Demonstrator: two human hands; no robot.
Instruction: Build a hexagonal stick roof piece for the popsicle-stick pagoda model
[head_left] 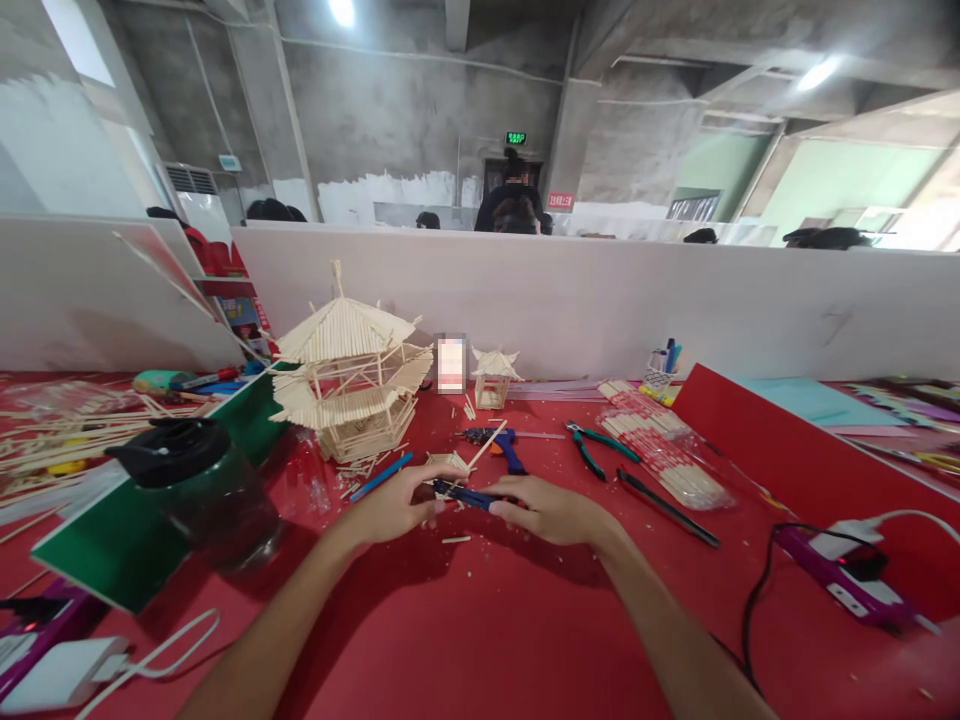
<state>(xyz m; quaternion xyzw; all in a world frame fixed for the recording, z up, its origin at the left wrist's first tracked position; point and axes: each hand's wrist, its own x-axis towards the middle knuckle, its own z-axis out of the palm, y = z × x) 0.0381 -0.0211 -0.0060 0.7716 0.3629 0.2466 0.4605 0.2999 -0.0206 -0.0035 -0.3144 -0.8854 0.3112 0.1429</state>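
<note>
Over the middle of the red table, my right hand (551, 508) is closed around the dark blue handles of a cutting tool that looks like pliers (472, 496). Its head points left, towards my left hand (405, 503). Thumb and fingers of that hand are curled round a thin wooden stick (487, 446), which slants up to the right. The stick's lower end lies at the tool's head, partly hidden by the fingers. Behind my hands lies a blue glue gun (511, 452). A small piece of stick (456, 540) rests on the table in front.
A large stick pavilion (352, 380) and a small one (493, 378) stand behind. A dark bottle (217, 500) is left. Green-handled pliers (589, 452), black tweezers-like tool (667, 508) and packed sticks (667, 450) lie right. A purple power strip (847, 580) sits far right.
</note>
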